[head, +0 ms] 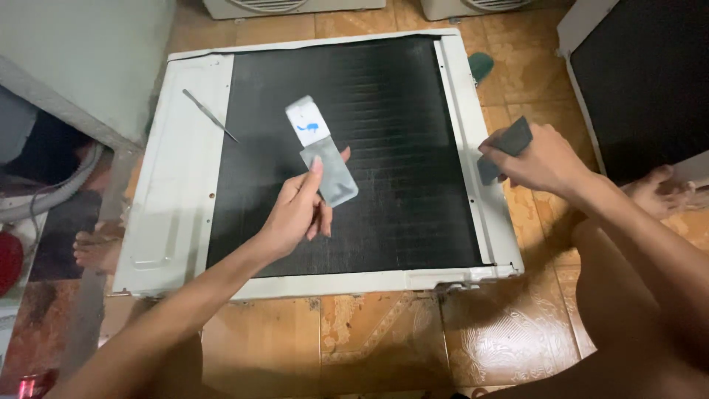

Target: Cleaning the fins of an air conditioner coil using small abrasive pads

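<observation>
I am sitting on the tiled floor (369, 332) and looking down at a big flat unit (325, 159) lying in front of me. It has a white metal frame and a wide black part full of thin fins in the middle.

My left hand (299, 210) is reaching out over the black fins. It is holding a small flat packet (323, 150) between my thumb and fingers. The packet is white at the far end, with a little blue mark on it, and clear and silvery at the near end. It is hanging in the air above the middle of the fins, tilted a bit, and not lying on them.

My right hand (543, 159) is hovering over the right edge of the white frame. It is closed around a dark grey flat piece (506, 148). The piece is sticking out from both sides of my fingers.

A thin metal tool (209, 114) is lying on the left side of the frame, with its tip just touching the black part. It is well apart from both my hands.

More white units are standing at the far edge of the floor. Another black panel in a white frame (642, 81) is lying to my right. A bare foot (100, 251) is showing at the left of the unit.
</observation>
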